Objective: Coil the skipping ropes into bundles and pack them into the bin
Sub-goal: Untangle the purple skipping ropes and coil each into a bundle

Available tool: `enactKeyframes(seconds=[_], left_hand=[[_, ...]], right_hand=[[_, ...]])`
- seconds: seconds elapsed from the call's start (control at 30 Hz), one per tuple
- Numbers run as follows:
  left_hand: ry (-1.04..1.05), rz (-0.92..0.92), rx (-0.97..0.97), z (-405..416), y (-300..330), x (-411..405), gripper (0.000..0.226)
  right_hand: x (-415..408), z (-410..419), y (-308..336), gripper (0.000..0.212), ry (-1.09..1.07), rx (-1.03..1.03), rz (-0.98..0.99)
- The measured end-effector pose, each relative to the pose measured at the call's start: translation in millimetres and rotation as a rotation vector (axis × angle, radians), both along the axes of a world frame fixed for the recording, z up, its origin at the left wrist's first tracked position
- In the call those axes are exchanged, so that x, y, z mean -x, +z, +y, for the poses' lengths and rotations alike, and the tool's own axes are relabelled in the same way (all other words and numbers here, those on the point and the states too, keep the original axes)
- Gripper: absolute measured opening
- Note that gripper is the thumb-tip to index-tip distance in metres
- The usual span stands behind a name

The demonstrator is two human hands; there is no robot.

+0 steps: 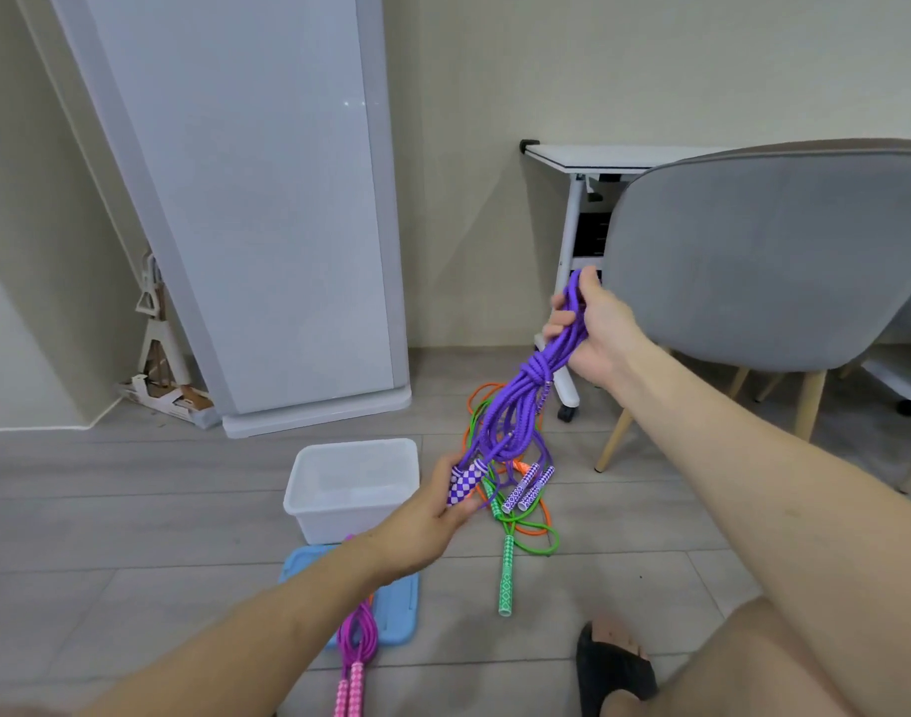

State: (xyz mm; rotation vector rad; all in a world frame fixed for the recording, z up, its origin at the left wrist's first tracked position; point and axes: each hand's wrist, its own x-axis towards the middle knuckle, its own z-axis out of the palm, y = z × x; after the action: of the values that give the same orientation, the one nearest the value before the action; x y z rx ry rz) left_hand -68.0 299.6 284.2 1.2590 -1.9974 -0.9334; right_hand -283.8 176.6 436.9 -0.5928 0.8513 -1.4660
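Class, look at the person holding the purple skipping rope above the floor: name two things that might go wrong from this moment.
1. The purple rope hangs in loose strands over the green rope and orange rope on the floor; they may tangle.
2. The left hand pinches only the checked handles and the right hand grips the top, so the knotted bundle may loosen before reaching the bin.

Even, soft indoor light, fairly bright; source not visible. Shadows faint and diffuse, slightly darker under the grey chair [769,251]. Weak sheen on the pale upright panel [267,199]. Wide-angle bending toward the edges; straight lines bow. Centre reasonably sharp, near forearms and bottom corners soft.
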Motion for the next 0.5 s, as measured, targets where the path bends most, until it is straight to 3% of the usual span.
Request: enactKeyframes(seconds=[0.1, 0.2, 0.37, 0.5], left_hand=[[0.067, 0.058, -0.037, 1, 1, -10, 0.038], [0.126, 0.074, -0.050, -1, 1, -22, 0.049], [0.194, 0.028, -0.087, 1, -7, -46, 0.055], [0.255, -0.104, -0.121, 7, -29, -64, 0.049]], right_hand=[[-19, 2, -8, 0.034, 0.053, -0.016, 0.051], [-36, 1, -25, 0.021, 0.118, -0.012, 0.158], [-74, 14, -65, 0.009, 0.366, -0.167, 0.355], [-99, 9, -78, 0.014, 0.284, -0.113, 0.371]])
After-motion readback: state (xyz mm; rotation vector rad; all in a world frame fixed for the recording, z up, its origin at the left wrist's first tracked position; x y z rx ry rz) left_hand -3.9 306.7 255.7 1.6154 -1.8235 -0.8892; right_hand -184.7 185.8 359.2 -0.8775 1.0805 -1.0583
